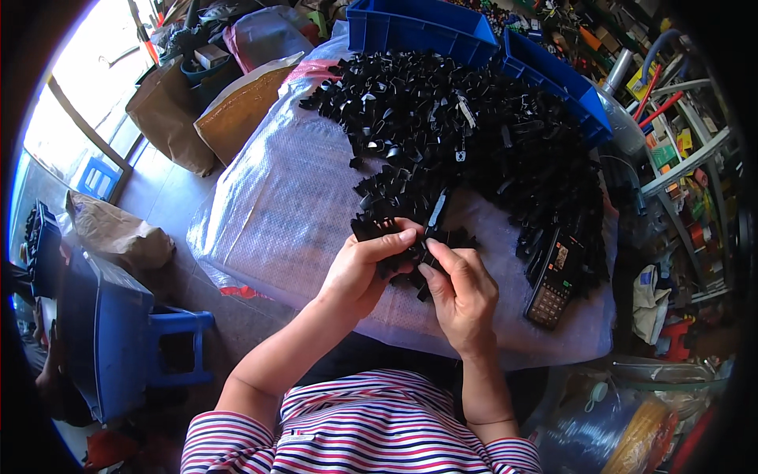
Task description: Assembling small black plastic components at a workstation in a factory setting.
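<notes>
Over the near edge of a white woven sack (268,189), my two hands meet close together. My left hand (355,265) is closed on a black plastic piece, its thumb laid along the top. From the right, my right hand (464,296) pinches the same piece between thumb and fingertips. The fingers partly cover it, so its exact kind is unclear. A big heap of small black plastic pieces (426,107) spreads over the sack, reaching the hands on their far side. Right of my right hand lies a black calculator (551,288) with rows of buttons.
Two blue plastic bins (426,31) stand along the heap's far side. A blue stool (178,320) and a blue tub (118,332) are at the left, near paper sacks (170,110). Cluttered metal shelving (691,162) lines the right; plastic-wrapped rolls (608,430) lie at lower right.
</notes>
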{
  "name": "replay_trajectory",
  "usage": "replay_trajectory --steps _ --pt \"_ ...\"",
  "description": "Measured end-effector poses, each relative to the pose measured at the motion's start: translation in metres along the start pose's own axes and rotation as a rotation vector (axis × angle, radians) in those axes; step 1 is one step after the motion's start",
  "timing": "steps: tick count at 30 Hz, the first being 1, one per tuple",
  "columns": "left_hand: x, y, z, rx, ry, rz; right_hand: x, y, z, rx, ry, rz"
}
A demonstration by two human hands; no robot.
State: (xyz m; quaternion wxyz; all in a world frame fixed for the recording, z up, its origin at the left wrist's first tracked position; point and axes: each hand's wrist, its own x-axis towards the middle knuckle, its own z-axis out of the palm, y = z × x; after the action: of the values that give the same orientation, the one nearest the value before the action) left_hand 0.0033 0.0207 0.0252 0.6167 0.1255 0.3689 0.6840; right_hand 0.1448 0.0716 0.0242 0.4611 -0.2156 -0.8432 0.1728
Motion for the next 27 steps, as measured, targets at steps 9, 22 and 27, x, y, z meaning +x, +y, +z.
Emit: replay_trajectory --steps 9,22,27 --pt "0.004 -0.004 -0.01 0.096 -0.025 0.057 -0.008 -0.01 -0.016 0.16 -0.021 0.338" --pt "-0.006 -0.003 -0.005 0.372 -0.032 0.311 -0.014 -0.014 -0.013 0.238 -0.126 0.414" --pt "-0.012 -0.003 -0.005 0.551 -0.017 0.451 -0.015 -0.016 -0.009 0.187 -0.188 0.411"
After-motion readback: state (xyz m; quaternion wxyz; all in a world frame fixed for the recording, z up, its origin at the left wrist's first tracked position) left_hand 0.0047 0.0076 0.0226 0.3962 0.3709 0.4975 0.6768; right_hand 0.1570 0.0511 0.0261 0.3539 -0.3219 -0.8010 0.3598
